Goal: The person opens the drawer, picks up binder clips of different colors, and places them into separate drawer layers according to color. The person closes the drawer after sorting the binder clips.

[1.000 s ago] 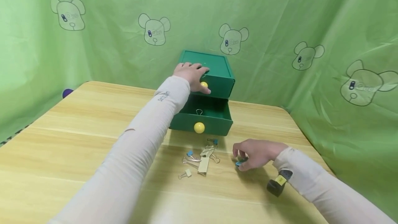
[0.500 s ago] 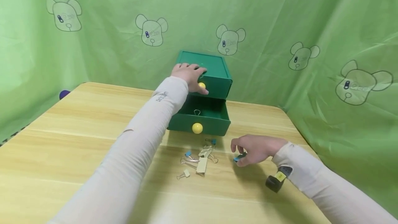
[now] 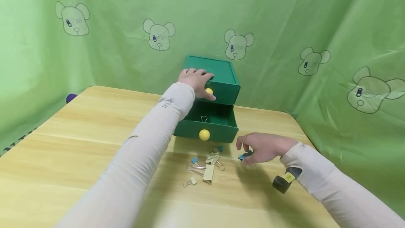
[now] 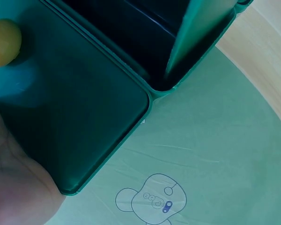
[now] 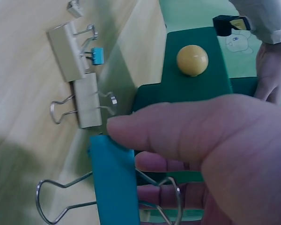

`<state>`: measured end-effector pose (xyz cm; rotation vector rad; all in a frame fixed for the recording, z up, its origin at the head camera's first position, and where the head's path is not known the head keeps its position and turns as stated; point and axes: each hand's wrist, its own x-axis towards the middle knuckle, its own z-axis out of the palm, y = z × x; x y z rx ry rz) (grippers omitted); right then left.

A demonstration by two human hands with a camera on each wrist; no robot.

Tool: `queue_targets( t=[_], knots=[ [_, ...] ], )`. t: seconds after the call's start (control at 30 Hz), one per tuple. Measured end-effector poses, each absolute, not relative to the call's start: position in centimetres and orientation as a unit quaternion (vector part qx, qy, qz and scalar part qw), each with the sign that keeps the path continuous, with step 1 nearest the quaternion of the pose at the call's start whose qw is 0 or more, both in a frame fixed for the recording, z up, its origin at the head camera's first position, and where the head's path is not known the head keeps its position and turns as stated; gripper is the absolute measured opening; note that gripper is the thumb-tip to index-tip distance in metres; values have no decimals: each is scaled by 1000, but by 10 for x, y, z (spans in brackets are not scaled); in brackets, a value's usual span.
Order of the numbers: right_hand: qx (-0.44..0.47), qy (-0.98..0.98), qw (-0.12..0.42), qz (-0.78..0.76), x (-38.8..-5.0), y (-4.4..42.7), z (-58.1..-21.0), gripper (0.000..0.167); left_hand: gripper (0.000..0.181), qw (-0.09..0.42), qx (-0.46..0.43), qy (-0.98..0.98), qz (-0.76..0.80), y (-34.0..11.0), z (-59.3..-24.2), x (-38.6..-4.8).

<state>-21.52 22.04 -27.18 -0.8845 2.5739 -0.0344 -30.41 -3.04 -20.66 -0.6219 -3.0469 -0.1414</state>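
The fingers (image 5: 171,194) and thumb of the right hand (image 3: 264,147) pinch a large blue binder clip (image 5: 114,180) above the worktop (image 3: 95,129), toward its right edge. The left hand (image 3: 196,82) is spread, resting on the front of the green cabinet (image 3: 218,67) near the worktop's far edge, its thumb by the upper yellow knob (image 3: 209,91); contact there is unclear. Below, the lower drawer (image 3: 221,135) is pulled out, a wire loop (image 3: 204,118) visible inside. Cream clips (image 3: 208,172) and small blue clips (image 3: 194,160) lie between drawer and near edge. Green cloth (image 3: 202,2) hangs behind.
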Motion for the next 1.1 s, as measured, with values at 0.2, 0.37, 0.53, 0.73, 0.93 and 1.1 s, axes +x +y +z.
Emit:
queue_targets(
  t=[0.2,0.37,0.53,0.73,0.93,1.1],
  knots=[
    [-318,926,205,-7,-214,213,-261,36,88,24,-203,-978,-46,-32,-207,-302],
    [-306,929,207,-7,-211,211,-256,36,88,30,-205,-977,-45,-31,-210,-301],
    [-306,931,201,-8,-208,208,-249,38,88,29,-207,-977,-48,-30,-209,-301],
    [-319,930,181,2,-207,207,-241,37,88,35,-205,-977,-40,-27,-205,-301],
    [-324,929,179,-2,-205,208,-239,38,87,27,-207,-977,-40,-25,-205,-301],
    [-330,928,172,-4,-206,207,-237,38,87,29,-207,-977,-39,-28,-208,-302]
  ],
)
